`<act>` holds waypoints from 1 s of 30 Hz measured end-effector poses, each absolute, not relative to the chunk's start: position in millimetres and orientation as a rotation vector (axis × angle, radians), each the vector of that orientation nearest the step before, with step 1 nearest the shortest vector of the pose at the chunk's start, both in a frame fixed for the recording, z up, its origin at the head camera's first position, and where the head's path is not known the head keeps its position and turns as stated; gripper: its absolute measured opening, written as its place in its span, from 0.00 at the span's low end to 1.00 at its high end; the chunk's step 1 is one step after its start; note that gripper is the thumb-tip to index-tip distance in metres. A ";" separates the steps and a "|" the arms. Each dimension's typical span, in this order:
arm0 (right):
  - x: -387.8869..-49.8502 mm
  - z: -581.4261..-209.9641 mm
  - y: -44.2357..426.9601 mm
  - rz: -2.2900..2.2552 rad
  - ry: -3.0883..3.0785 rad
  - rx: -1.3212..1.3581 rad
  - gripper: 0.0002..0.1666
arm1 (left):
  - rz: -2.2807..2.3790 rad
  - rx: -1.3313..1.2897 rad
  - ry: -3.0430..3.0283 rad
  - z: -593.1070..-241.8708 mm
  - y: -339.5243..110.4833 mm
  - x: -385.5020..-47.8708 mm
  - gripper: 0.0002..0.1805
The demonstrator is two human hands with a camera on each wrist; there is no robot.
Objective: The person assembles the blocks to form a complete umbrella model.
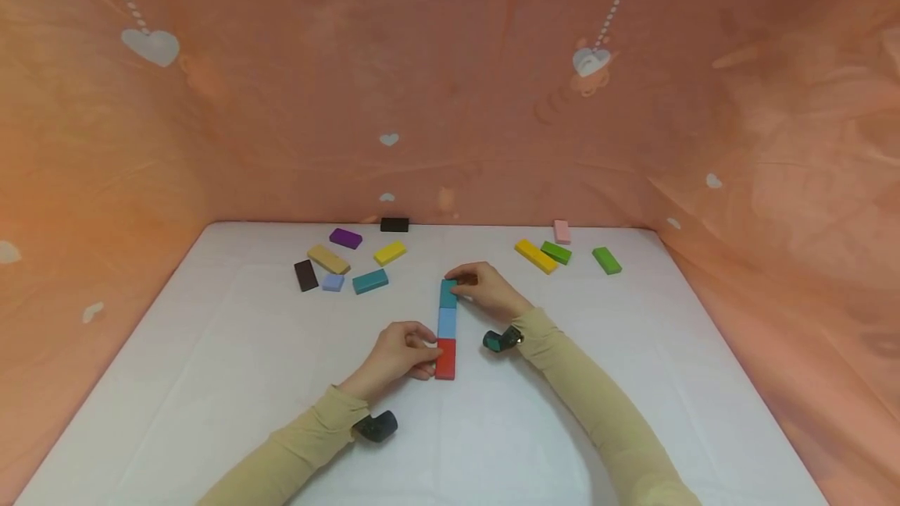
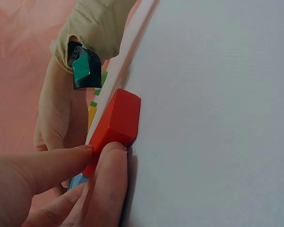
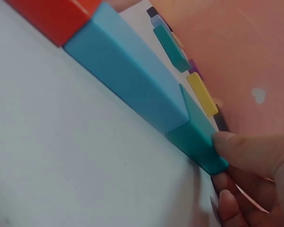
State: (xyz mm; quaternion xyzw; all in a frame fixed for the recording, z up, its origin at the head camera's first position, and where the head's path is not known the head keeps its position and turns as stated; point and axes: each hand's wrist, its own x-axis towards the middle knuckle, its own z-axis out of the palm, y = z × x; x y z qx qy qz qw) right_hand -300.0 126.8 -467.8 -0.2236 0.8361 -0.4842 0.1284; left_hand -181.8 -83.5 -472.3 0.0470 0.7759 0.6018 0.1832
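Three blocks lie end to end in a line: a red block (image 1: 445, 359) nearest, a light blue block (image 1: 447, 323) in the middle, a teal block (image 1: 448, 293) farthest. The left hand (image 1: 395, 353) touches the left side of the red block (image 2: 117, 118) with thumb and fingertips. At the far end, the right hand (image 1: 488, 291) pinches the teal block (image 3: 199, 142) between thumb and fingers. In the right wrist view the light blue block (image 3: 128, 71) meets both neighbours.
Left of the line lie several loose blocks, among them a second teal block (image 1: 370, 281), a yellow one (image 1: 390, 253) and a purple one (image 1: 346, 238). Back right are an orange-yellow block (image 1: 536, 256), two green ones (image 1: 607, 261) and a pink one (image 1: 562, 232).
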 end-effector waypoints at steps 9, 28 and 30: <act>-297.4 -466.2 124.7 -1.406 2.443 -0.632 0.17 | 1.711 0.156 2.200 -472.5 -83.4 -179.8 0.14; -296.4 -469.1 129.4 -1.369 2.444 -0.694 0.17 | 1.718 0.183 2.195 -472.4 -82.8 -177.7 0.14; -296.6 -469.3 129.7 -1.359 2.451 -0.704 0.17 | 1.716 0.186 2.196 -472.1 -83.0 -177.9 0.14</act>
